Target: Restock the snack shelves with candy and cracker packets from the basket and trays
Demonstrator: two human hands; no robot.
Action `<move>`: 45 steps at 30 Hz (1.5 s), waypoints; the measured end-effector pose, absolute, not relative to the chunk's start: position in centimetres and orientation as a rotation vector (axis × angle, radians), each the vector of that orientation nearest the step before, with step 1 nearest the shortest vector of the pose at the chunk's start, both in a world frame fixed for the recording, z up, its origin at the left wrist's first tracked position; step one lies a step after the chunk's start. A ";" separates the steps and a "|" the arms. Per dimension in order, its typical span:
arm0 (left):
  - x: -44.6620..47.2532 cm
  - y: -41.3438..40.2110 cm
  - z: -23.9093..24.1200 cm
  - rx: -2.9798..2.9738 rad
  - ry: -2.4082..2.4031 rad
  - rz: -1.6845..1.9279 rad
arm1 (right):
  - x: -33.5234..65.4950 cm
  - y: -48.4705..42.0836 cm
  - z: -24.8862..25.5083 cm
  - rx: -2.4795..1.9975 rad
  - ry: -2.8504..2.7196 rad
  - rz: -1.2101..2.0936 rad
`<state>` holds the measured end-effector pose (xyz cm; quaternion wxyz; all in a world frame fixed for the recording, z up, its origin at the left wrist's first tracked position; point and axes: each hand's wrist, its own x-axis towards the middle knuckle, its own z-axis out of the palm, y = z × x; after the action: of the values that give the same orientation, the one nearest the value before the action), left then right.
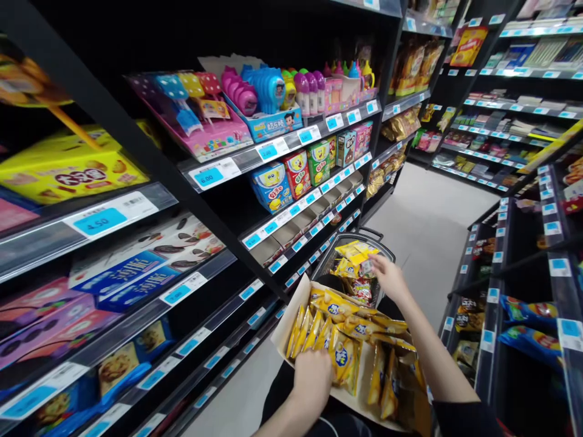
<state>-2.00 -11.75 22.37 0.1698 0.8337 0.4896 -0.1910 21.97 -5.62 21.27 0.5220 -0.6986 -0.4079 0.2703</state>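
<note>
A shallow cardboard box [294,297] lies tilted on my lap, holding several yellow snack packets [344,358] in rows. My left hand [313,373] is closed at the box's near left edge, against the packets; its fingertips are hidden, so what it grips cannot be made out. Beyond the box stands a dark shopping basket [387,252] with yellow packets and a red-and-white packet [362,290] in it. My right hand [388,276] reaches over the basket, its fingers closed on the edge of a yellow snack packet [355,250].
Shelves on the left carry toy-shaped candy [268,88], small cartons [298,173] and a yellow box [68,167]. Low racks with blue packets [531,346] run along the right. A grey floor aisle [423,212] leads to shelves at the back.
</note>
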 end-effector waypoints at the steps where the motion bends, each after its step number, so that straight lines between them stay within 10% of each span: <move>1: -2.0 -11.8 22.1 2.361 1.385 -0.536 | 22.0 -5.4 21.1 -1.686 -1.022 0.714; 12: -3.8 -12.1 23.0 2.690 1.041 0.413 | 12.9 -17.2 23.1 -1.866 -0.984 1.168; 22: -4.0 -11.1 24.9 2.260 0.735 0.966 | 11.4 -18.9 23.4 -1.358 -0.656 0.867; 30: -3.3 -9.2 25.6 1.025 0.671 0.625 | 14.3 -20.4 23.8 -1.475 -0.767 0.841; 45: -1.7 -9.8 26.4 1.184 0.934 0.587 | 13.8 -20.1 24.2 -1.607 -0.957 0.748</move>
<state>-1.66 -9.78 26.39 0.6901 0.5296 0.4176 0.2624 13.84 -20.08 24.22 0.5344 -0.6743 -0.4016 0.3138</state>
